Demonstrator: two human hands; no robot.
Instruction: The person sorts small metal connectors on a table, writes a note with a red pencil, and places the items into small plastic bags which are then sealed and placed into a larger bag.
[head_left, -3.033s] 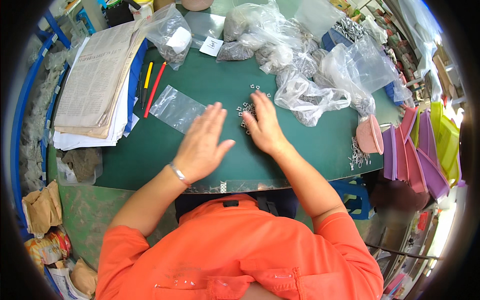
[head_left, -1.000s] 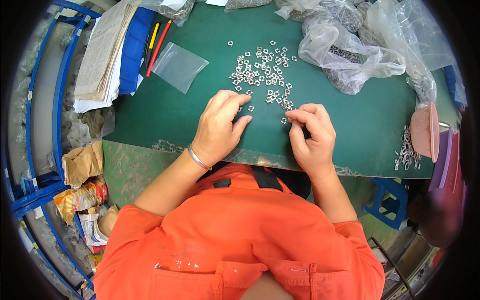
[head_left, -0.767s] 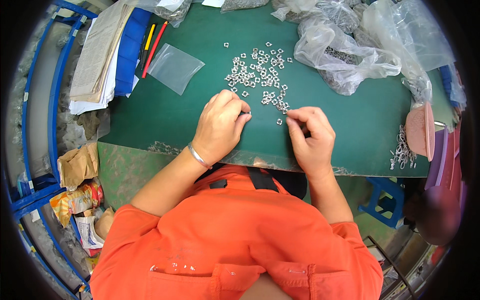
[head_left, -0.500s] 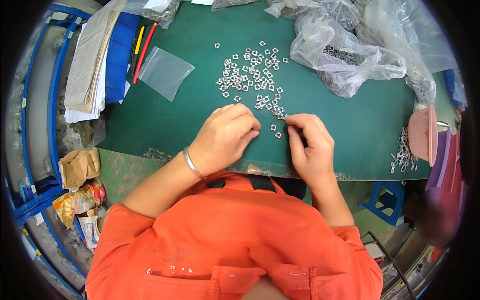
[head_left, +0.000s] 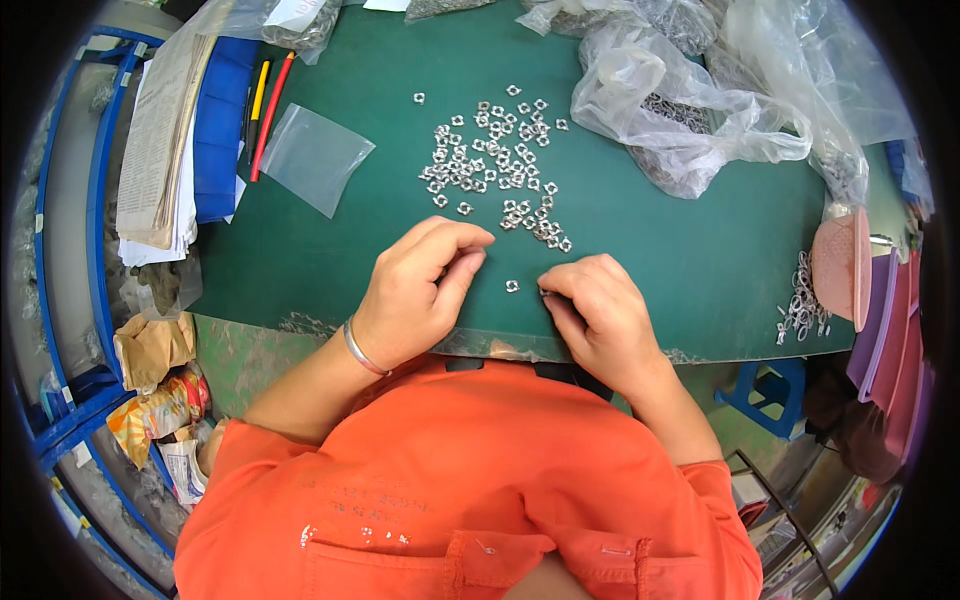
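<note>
Many small silver ring-like metal pieces (head_left: 460,165) lie in a loose spread on the green table. One metal piece (head_left: 512,286) sits apart from the others, between my two hands. My left hand (head_left: 420,290), with a bracelet on its wrist, is to the left of that piece, thumb and fingers drawn together; what they hold, if anything, is hidden. To its right, my right hand (head_left: 597,315) rests low on the table with thumb and forefinger pinched. A small silver metal piece (head_left: 545,292) shows at those fingertips, partly covered.
A clear zip bag (head_left: 318,160), red pencil (head_left: 272,118) and blue bin (head_left: 222,130) with papers (head_left: 160,150) lie left. Plastic bags of metal parts (head_left: 690,120) fill the back right. Near a pink basket (head_left: 842,268) lies a heap of metal rings (head_left: 803,305).
My right hand has come nearer and left, away from the spread, with a piece at its fingertips. One of two separate pieces no longer lies apart. My left hand has shifted slightly.
</note>
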